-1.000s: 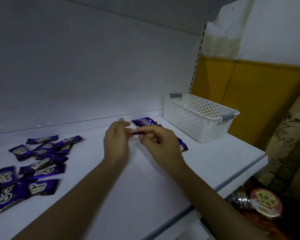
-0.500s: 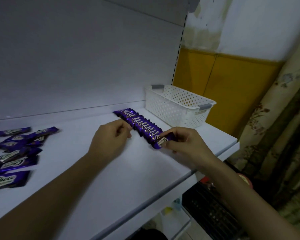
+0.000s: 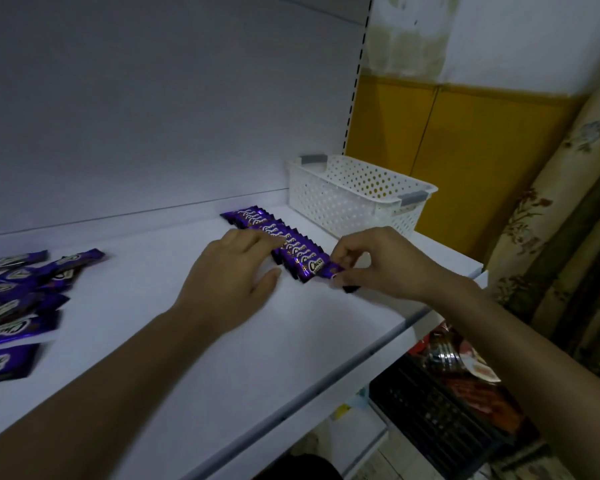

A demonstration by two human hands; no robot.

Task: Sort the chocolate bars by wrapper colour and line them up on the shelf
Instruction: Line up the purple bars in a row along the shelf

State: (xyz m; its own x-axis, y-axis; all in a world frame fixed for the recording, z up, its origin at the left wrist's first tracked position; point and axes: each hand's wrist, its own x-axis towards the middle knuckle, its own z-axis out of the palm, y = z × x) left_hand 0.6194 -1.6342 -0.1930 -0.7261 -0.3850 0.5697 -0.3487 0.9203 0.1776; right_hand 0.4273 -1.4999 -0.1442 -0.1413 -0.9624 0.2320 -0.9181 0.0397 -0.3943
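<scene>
My right hand [image 3: 378,263] pinches the right end of the front bar [image 3: 318,268], thumb and fingertips clamped on the wrapper's crimp. The bar lies against the near end of the row of purple Choco bars [image 3: 257,220], which runs back across the shelf [image 3: 194,348] toward the white basket [image 3: 343,202]. My left hand [image 3: 231,275] has its grip apart, fingers fairly straight and touching the row's left edge. To do this step well, I'd use that left hand as a fence: slide the front bar until its left end meets the fingers, lay it overlapping like its neighbours, then release without dragging it. The loose pile [image 3: 18,306] at the far left, all purple as far as I can tell, is not yet lined up.
</scene>
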